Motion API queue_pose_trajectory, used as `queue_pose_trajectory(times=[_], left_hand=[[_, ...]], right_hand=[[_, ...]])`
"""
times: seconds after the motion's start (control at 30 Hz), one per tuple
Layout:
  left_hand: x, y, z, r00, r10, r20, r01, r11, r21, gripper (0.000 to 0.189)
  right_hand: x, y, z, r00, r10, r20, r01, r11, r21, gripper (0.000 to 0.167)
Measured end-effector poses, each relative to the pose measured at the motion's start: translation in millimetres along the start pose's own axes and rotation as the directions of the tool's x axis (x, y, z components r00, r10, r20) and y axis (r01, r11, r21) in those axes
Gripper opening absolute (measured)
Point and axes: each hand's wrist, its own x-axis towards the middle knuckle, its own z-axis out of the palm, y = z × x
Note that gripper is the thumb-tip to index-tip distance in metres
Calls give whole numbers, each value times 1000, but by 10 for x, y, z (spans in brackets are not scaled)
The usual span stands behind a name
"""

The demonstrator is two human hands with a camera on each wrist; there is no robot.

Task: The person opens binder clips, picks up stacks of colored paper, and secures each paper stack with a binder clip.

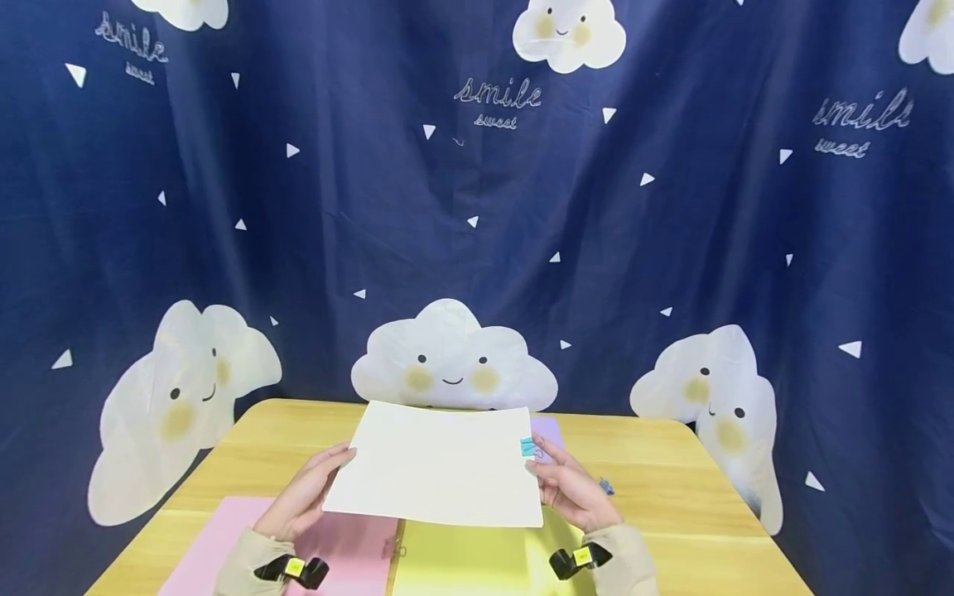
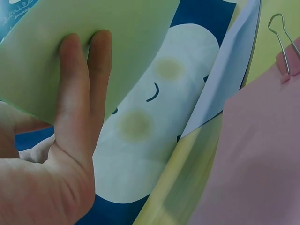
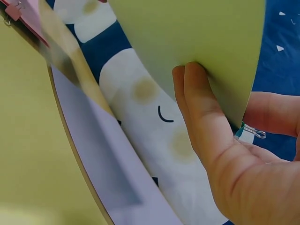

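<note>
Both hands hold a white stack of paper level above the table. My left hand grips its left edge, thumb on top and fingers spread beneath. At the opposite edge, my right hand grips the same way. A teal binder clip is clamped on that right edge, beside the right fingers; its wire handle shows in the right wrist view. From below, the underside of the paper looks greenish.
Under the held paper lie pink paper with a pink binder clip, yellow paper and lavender paper. A small blue clip lies on the wooden table at right. A dark blue cloud-print curtain hangs behind.
</note>
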Motion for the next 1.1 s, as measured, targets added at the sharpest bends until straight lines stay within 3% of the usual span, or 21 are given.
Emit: queue_pose_trajectory(times=[0.13,0.23,0.7,1.1], left_hand=[[-15,-3,-11,998,11,-61,-6,996,89,75],[1,9,-29,998,28,-56,-20,991,135,77],[3,122,-226,998,24,-60,-13,985,174,74],[-23,195,-439,996,39,-85,-20,975,221,71]], right_hand=[[22,9,12,1000,2,10,-2,1000,5,77],[35,4,17,1000,7,1,-7,1000,2,77],[231,-122,184,1000,19,-6,-19,999,-42,75],[479,-94,363,999,34,-29,-36,998,-54,71]])
